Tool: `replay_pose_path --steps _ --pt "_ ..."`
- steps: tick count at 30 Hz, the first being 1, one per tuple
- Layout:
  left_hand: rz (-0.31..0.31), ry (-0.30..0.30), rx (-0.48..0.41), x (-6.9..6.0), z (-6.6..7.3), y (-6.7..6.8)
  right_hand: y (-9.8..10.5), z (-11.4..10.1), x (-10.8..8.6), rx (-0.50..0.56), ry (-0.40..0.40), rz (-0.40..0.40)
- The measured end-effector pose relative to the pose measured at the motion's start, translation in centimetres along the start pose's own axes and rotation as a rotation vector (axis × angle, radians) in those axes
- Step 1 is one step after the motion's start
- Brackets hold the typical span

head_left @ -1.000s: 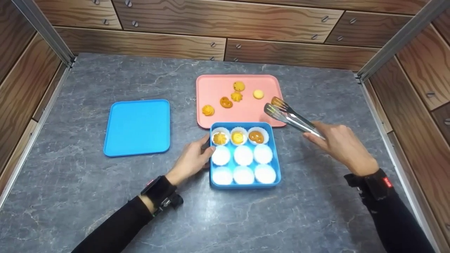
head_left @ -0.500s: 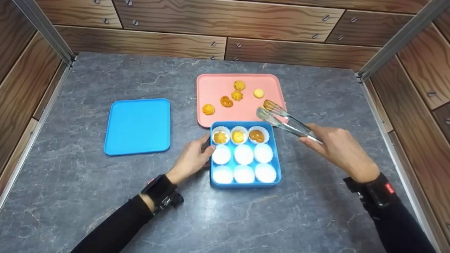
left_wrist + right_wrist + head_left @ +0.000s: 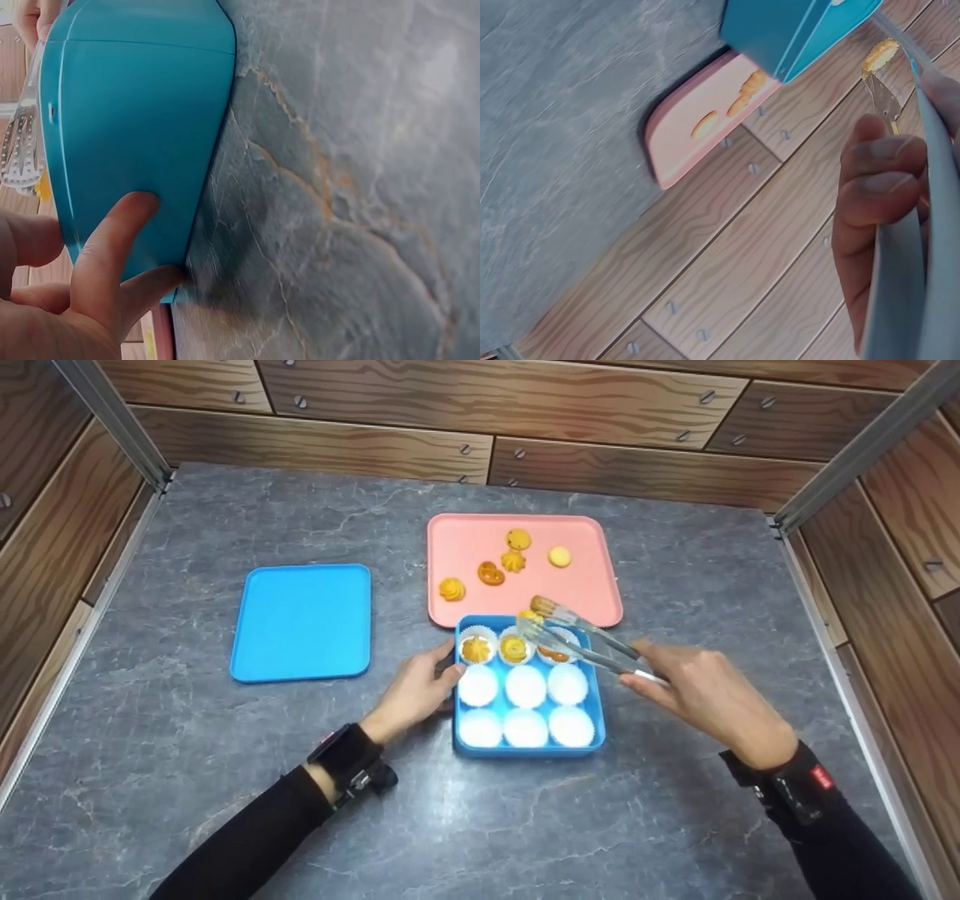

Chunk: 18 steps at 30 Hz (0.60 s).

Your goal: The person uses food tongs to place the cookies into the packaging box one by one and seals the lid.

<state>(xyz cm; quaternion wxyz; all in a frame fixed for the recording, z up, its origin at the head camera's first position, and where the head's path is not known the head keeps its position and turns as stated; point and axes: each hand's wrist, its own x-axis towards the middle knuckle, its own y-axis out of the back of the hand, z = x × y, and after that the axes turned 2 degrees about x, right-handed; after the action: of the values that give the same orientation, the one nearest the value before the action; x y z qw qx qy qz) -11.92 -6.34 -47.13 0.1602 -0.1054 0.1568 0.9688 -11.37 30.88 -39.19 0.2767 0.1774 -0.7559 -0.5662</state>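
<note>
My right hand [image 3: 701, 690] grips metal serving tongs [image 3: 589, 641], whose tips hold a small yellow cookie [image 3: 531, 616] over the back row of the blue box [image 3: 598, 720]. In the right wrist view the cookie [image 3: 881, 55] sits between the tong ends. My left hand [image 3: 412, 690] holds the box's left side, thumb at the rim and fingertips [image 3: 139, 206] against the outer wall. White paper cups [image 3: 525, 686] line the box in rows. The back row has a star-shaped cookie [image 3: 475, 649], a yellow swirled cookie [image 3: 514, 648] and a pretzel cookie [image 3: 553, 654] partly behind the tongs.
Behind the box lies a pink tray [image 3: 585, 592] with several cookies, among them a pretzel [image 3: 491, 573], a swirl [image 3: 451, 589] and a round pale one [image 3: 559, 556]. A flat blue lid [image 3: 302, 622] lies at left. Wood-patterned walls [image 3: 375, 450] enclose the grey marbled table.
My right hand has brought the tongs left from the pink tray's right side to above the box's back row, the cookie between the tips. The left hand stays at the box.
</note>
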Motion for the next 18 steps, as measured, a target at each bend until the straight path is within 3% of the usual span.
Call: replay_pose_path --steps 5,18 --pt "-0.011 0.035 -0.1 0.1 -0.1 0.1 -0.3 -0.7 0.1 -0.002 0.035 -0.006" --pt "-0.014 0.054 -0.18 0.1 0.0 0.1 -1.0 -1.8 0.6 0.033 0.085 -0.091"
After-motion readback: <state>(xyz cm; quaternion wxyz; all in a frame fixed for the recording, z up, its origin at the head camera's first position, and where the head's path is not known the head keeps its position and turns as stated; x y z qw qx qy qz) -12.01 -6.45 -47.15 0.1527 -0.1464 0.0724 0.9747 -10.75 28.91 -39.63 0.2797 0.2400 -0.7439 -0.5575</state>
